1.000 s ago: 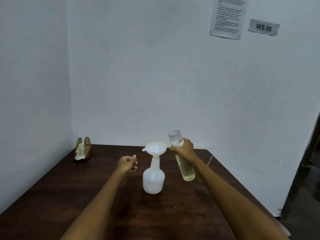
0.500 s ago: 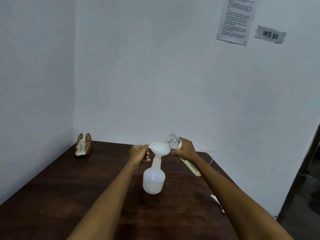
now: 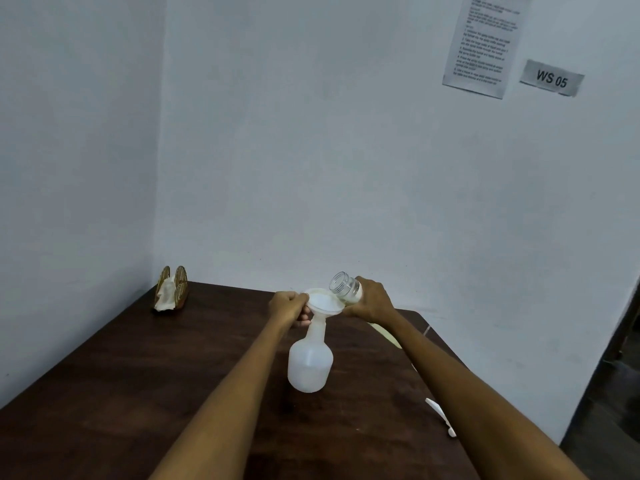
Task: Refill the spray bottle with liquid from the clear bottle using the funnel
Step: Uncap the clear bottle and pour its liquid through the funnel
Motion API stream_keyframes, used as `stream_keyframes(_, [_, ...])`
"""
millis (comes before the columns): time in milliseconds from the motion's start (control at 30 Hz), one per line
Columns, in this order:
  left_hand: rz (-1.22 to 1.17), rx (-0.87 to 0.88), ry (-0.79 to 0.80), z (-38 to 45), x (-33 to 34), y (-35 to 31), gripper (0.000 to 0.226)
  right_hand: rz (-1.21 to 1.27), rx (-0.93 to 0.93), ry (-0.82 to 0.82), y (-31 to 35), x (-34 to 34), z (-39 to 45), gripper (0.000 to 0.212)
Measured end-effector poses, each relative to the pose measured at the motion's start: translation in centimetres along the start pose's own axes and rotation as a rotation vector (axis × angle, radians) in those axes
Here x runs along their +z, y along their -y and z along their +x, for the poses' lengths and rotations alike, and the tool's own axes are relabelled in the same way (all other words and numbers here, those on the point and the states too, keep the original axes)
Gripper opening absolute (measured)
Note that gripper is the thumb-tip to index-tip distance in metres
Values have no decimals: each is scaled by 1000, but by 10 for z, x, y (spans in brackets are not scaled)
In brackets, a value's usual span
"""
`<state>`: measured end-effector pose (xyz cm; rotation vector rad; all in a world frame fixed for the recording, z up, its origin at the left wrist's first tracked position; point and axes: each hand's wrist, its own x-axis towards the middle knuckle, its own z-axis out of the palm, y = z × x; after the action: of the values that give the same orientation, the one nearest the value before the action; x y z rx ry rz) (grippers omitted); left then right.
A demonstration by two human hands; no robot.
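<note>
Standing upright on the dark wooden table (image 3: 104, 393), the white spray bottle (image 3: 310, 365) has its cap off and the white funnel (image 3: 323, 304) seated in its neck, the funnel's wide mouth facing up. The left hand (image 3: 289, 306) is at the funnel's left rim, its fingers curled and pinching the edge there, thumb on top. The right hand (image 3: 370, 301) grips the clear bottle (image 3: 344, 287) around its upper body just below the threaded neck, fingers wrapped round it. That bottle is tilted over to the left, its open mouth raised just above the funnel's right rim; whether glass and funnel touch cannot be told. The bottle's lower part, with pale yellowish liquid inside, shows past the right forearm, slanting down toward the right. No stream of liquid can be made out between the mouth and the funnel. At the table's far left corner, close to the wall, stands a small gold wire napkin holder (image 3: 172, 288) with a white napkin in it. Near the table's right edge a thin white piece (image 3: 440, 416) lies partly hidden behind the right arm; what it is cannot be told. On the wall at upper right hang a printed sheet (image 3: 485, 43) and a label reading "WS 05" (image 3: 551, 79).
</note>
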<state>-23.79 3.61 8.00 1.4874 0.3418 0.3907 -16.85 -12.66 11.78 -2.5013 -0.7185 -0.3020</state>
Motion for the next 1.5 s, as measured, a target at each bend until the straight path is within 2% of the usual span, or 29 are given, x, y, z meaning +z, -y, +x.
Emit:
stream_keyframes(100, [-18, -24, -13, -1, -2, 2, 25, -58, 10, 9, -2, 0, 0, 54])
stream_keyframes(233, [-37, -20, -27, 1, -2, 1, 24, -90, 24, -5, -6, 0, 1, 66])
stream_keyframes(433, [-47, -44, -36, 3, -3, 0, 25, -162, 36, 42, -5, -1, 3, 64])
stream_keyframes(667, [-29, -51, -43, 3, -4, -3, 26, -226, 16, 22, -5, -4, 5, 46])
stream_keyframes(1500, [21, -3, -65, 5, -2, -1, 28, -277, 9, 45, 2, -5, 1, 47])
